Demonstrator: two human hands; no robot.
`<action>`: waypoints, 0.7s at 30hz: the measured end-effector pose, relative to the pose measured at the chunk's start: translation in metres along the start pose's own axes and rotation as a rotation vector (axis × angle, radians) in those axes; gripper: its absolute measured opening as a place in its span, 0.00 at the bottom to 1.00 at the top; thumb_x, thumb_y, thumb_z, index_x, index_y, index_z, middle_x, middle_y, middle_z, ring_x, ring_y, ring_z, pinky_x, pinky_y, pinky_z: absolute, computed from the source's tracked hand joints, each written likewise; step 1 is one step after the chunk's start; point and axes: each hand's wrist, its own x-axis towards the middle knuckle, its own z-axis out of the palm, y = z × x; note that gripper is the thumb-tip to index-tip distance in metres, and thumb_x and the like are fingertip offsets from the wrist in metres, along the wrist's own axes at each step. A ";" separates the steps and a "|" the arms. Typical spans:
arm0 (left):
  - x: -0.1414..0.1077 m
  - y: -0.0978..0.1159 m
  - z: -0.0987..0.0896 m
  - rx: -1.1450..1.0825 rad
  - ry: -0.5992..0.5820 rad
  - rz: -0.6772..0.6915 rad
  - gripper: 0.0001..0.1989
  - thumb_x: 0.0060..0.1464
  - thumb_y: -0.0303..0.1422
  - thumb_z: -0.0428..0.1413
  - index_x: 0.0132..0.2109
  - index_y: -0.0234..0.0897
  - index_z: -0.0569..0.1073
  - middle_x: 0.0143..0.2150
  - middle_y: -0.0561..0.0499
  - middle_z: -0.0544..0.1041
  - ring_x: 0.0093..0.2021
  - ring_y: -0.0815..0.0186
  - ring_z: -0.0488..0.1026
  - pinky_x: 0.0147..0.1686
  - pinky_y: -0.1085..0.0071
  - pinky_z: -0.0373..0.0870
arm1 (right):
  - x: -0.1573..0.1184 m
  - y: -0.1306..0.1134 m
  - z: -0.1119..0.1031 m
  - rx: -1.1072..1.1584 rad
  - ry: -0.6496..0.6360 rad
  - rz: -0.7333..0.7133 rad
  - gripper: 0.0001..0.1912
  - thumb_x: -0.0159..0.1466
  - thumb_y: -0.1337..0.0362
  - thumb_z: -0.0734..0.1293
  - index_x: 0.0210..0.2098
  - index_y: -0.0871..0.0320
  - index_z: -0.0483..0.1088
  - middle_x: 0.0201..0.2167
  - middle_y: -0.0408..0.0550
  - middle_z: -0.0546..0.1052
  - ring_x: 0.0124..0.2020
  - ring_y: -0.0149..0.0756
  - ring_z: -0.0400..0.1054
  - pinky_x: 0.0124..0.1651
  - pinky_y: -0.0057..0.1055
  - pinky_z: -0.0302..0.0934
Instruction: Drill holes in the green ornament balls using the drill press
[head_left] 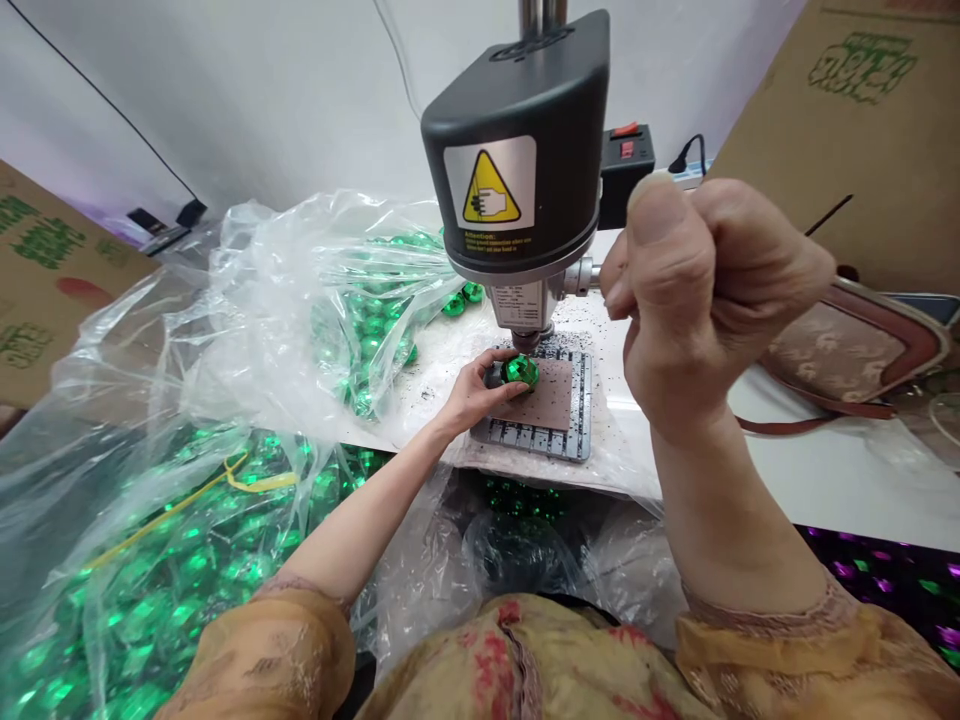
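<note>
Your green, faceted, mirror-bright ball [520, 372] sits on a flat brown board [551, 400], just beneath the dark chuck [525, 341] of a black-and-silver drill press [517, 150]; whether any tool tip touches it cannot be told. Your left hand [491, 385] grips the ball, thumb on the near side and fingers on the far side. For a sound result, it would seem best to press the ball firmly against the board so that it cannot roll, to centre it under the chuck, and to keep your fingertips low on its sides.

Your right hand [720, 270] is closed into a fist beside the silver side shaft [589, 277]; what it encloses is hidden. If it works the feed, slow and even pressure probably suits a smooth, curved surface.

Beneath the board lies a grey slotted metal base [582, 435], strewn with black flecks; brushing these aside should help the board lie flat. On the white desk [795, 480], further green balls [367, 325] lie under crumpled clear plastic [262, 270], left of the press.
</note>
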 end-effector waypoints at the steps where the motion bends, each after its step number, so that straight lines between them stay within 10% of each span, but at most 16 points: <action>1: -0.001 -0.001 0.002 0.028 0.003 0.022 0.29 0.45 0.42 0.70 0.53 0.37 0.74 0.49 0.46 0.78 0.51 0.57 0.75 0.54 0.61 0.70 | 0.000 0.000 0.000 0.000 -0.001 -0.006 0.25 0.67 0.57 0.64 0.19 0.56 0.49 0.17 0.39 0.58 0.20 0.24 0.56 0.24 0.32 0.47; 21: -0.014 -0.008 0.035 0.088 0.111 0.141 0.31 0.48 0.45 0.68 0.56 0.39 0.70 0.53 0.42 0.75 0.55 0.54 0.73 0.57 0.54 0.70 | 0.001 0.001 0.000 -0.007 -0.005 -0.040 0.25 0.67 0.60 0.64 0.18 0.57 0.49 0.16 0.38 0.60 0.18 0.23 0.56 0.24 0.31 0.48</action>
